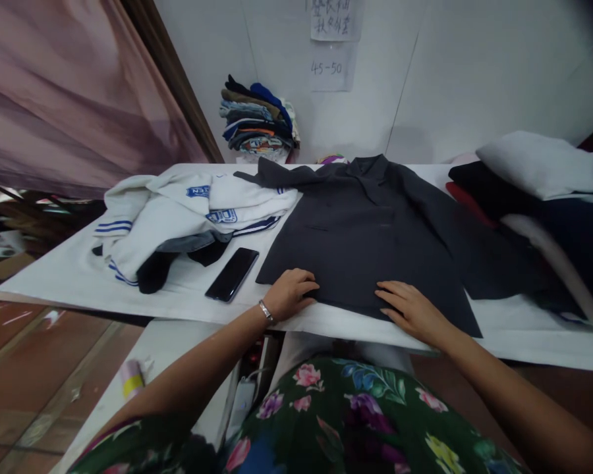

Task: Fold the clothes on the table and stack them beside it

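A dark grey jacket [346, 243] lies spread on the white-covered table, collar at the far side and hem toward me. Its left-side sleeve is folded outward across the white clothing, and the other sleeve stretches to the right. My left hand [291, 294], with a silver watch or bracelet at the wrist, rests on the hem's left part, fingers extended and a little bent. Further right on the hem, my right hand [409, 309] lies with its fingers apart. Neither hand grips the cloth. Left of the jacket is a black phone [232, 274].
White jackets with blue stripes [172, 210] lie loosely at the left. A folded clothing stack [259, 122] stands by the back wall. More clothes [548, 184] are heaped at the right. Handwritten papers [332, 66] hang on the wall. The table's front edge [524, 355] is close to me.
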Available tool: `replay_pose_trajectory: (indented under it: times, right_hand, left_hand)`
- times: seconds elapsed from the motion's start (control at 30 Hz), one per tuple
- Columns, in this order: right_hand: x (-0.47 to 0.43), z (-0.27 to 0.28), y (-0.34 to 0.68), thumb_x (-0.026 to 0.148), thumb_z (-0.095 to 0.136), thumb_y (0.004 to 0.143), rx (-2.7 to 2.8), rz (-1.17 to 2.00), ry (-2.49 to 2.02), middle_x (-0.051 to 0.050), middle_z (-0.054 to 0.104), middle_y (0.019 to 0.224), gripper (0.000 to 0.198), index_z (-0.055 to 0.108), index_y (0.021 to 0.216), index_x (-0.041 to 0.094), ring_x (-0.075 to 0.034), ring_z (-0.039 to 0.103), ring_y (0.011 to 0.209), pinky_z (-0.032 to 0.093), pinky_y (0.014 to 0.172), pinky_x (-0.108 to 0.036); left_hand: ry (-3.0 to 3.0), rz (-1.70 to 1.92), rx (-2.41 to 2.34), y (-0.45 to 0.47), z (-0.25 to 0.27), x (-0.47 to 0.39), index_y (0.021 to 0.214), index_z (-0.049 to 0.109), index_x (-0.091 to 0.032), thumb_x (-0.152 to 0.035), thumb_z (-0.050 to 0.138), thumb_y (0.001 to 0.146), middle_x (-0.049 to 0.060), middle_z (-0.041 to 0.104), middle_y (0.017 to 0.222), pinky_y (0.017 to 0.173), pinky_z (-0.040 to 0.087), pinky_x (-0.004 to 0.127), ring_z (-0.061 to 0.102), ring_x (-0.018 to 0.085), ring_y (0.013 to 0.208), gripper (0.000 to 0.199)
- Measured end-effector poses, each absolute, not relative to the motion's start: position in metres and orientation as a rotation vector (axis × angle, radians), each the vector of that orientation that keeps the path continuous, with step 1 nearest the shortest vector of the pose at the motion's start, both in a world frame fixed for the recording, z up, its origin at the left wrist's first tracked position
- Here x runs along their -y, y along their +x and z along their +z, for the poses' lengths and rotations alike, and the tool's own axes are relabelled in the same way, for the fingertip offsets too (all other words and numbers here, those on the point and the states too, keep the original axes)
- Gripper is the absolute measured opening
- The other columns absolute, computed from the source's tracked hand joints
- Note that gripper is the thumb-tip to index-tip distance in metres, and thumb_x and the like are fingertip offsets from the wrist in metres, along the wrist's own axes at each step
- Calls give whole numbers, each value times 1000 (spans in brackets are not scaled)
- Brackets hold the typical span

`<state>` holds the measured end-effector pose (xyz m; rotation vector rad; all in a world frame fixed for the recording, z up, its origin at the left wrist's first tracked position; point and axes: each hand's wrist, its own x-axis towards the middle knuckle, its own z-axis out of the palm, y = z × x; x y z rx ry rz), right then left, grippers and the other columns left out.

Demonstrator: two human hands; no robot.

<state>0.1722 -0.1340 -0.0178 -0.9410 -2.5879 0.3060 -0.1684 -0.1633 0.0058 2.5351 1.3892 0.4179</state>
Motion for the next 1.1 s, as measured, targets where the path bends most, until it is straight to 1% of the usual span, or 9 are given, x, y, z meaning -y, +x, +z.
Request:
replay_pose_trajectory:
  times: [0.1, 0.2, 0.37, 0.43, 0.5, 0.7, 0.9, 1.0, 1.1]
  right_hand:
    - [129, -20, 177, 19, 46, 89, 2583, 249, -955, -10, 65, 118, 36, 64, 118, 24, -25, 59, 106, 50, 90, -47]
    - [133, -16, 175, 17, 42, 90, 2598, 181, -955, -11, 67, 113, 36, 66, 116, 23, -24, 61, 101, 51, 85, -45]
    - [150, -12, 171, 24, 44, 91, 2695, 98, -908, -13, 63, 121, 35, 64, 118, 19, -27, 57, 109, 48, 90, -46]
    - [156, -13, 171, 32, 50, 89, 2712, 79, -911, -14, 59, 127, 38, 62, 123, 17, -28, 54, 115, 45, 95, -48]
    - [159, -15, 171, 33, 52, 88, 2724, 52, -930, -15, 57, 130, 42, 59, 126, 17, -29, 52, 119, 44, 98, -48]
    - [161, -18, 167, 12, 46, 82, 2818, -49, -976, -16, 54, 133, 48, 56, 129, 12, -26, 50, 122, 42, 101, -44]
    - [164, -9, 149, 6, 44, 82, 2858, -140, -1101, -15, 57, 130, 53, 52, 133, 15, -26, 56, 116, 45, 96, -41]
    - [158, -2, 141, 7, 42, 84, 2853, -83, -1143, -14, 59, 128, 50, 54, 132, 15, -25, 59, 112, 47, 94, -39]
    - [144, 10, 141, 17, 43, 90, 2855, 189, -1138, -13, 63, 123, 41, 59, 127, 15, -24, 61, 108, 49, 92, -37]
  left_hand:
    - [2535, 362, -1392, -162, 6, 155, 106, 68, -20, -29, 59, 86, 7, 64, 107, 87, 39, 35, 55, 21, 99, 23]
    - [2523, 310, -1427, -161, 10, 152, 106, 68, -22, -26, 50, 91, 6, 65, 106, 86, 38, 34, 55, 19, 97, 24]
    - [2609, 234, -1438, -163, 11, 160, 104, 69, -21, -24, 51, 90, 8, 64, 103, 85, 38, 34, 54, 20, 96, 23]
    - [2643, 210, -1399, -165, 9, 163, 110, 66, -20, -29, 55, 89, 8, 63, 109, 86, 38, 34, 54, 21, 99, 26]
    - [2677, 188, -1383, -168, 8, 163, 116, 63, -21, -34, 59, 87, 9, 61, 114, 87, 38, 34, 53, 22, 103, 32]
    - [2946, 186, -1277, -166, 5, 158, 114, 61, -19, -25, 57, 88, 7, 64, 105, 81, 39, 34, 56, 20, 94, 26]
    - [3081, 217, -1248, -162, 6, 153, 102, 62, -17, -17, 45, 92, 4, 64, 85, 72, 39, 32, 57, 17, 79, 20]
    - [3081, 242, -1309, -161, 10, 149, 102, 62, -17, -16, 44, 92, 4, 63, 83, 69, 39, 32, 57, 17, 77, 20]
    - [3054, 259, -1375, -159, 16, 143, 107, 60, -16, -12, 45, 91, 5, 64, 87, 70, 39, 32, 57, 17, 79, 23]
